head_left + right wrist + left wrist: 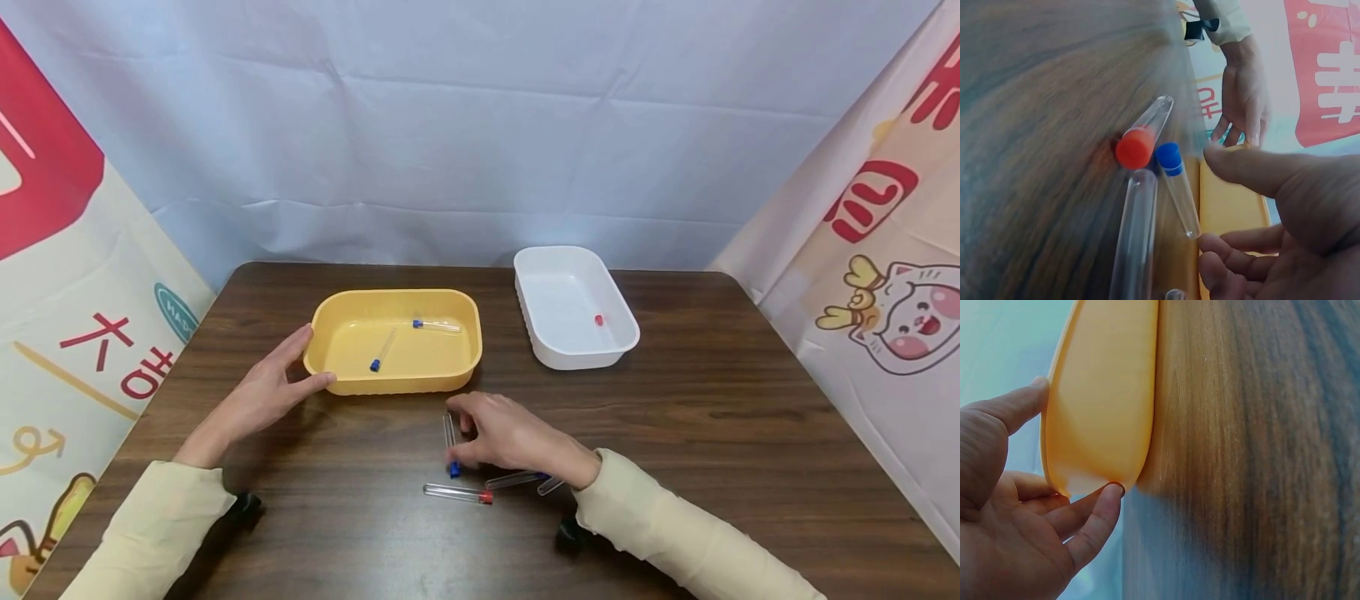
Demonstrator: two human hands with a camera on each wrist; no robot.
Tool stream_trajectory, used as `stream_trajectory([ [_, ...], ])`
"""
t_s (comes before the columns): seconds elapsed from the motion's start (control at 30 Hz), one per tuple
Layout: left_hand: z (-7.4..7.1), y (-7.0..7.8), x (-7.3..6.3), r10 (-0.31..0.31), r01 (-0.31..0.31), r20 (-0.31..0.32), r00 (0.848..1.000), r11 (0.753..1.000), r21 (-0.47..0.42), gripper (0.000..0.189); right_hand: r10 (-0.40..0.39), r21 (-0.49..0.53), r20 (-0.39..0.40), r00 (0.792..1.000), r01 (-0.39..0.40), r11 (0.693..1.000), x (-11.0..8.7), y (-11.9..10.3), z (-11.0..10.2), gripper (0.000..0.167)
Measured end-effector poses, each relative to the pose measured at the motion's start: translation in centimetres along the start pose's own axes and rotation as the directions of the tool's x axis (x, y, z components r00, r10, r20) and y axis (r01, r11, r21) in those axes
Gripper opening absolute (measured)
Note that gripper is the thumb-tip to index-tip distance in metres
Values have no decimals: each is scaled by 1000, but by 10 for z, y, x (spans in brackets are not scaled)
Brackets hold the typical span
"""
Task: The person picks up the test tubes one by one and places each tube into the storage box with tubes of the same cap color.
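- Blue-capped tube is right in the gap between the thumb and fingers of the right hand, seemingly down on the wooden table.
- Its long axis runs pretty much away from the person, far end leaning slightly left. Blue cap points back toward the person, on the thumb's side; the clear rounded end points at the yellow tray, on the fingertips' side.
- That grip isn't closed, btw: thumb and fingers are curved and spread apart around the tube. Can't tell if a fingertip is actually touching it.
- Left hand has the yellow tray by its left end, thumb on the near corner, fingers around the end wall.
- Inside that tray, to the right of the left hand's grip, are two more tubes: one lies crosswise with its blue cap pointing left, the other slants with its blue cap toward the person.
- Red-capped tube sits just on the person's side of the right hand's grip, lying crosswise, cap pointing right.
- Two other clear tubes, one here and one here, are partly hidden under the right wrist.
- White tray is beyond the right hand and off to its right, with a red cap showing inside.
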State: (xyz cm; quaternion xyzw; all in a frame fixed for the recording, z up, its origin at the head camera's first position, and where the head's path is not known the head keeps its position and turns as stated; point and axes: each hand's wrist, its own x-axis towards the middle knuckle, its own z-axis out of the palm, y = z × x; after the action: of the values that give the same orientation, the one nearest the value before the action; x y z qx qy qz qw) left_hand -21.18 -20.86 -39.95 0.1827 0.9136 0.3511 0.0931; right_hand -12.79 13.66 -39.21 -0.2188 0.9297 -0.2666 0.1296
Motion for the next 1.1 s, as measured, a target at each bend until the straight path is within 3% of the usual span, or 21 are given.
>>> stream_trajectory([
  [0.3, 0, 1, 1, 1, -1, 1, 1000, 1000, 4, 102, -30, -131, 77, 997, 40, 991, 2, 7, 1, 89],
  [1.1, 0, -2, 0, -12, 12, 5, 1000, 1000, -13, 103, -34, -185, 84, 996, 49, 982, 6, 8, 7, 96],
])
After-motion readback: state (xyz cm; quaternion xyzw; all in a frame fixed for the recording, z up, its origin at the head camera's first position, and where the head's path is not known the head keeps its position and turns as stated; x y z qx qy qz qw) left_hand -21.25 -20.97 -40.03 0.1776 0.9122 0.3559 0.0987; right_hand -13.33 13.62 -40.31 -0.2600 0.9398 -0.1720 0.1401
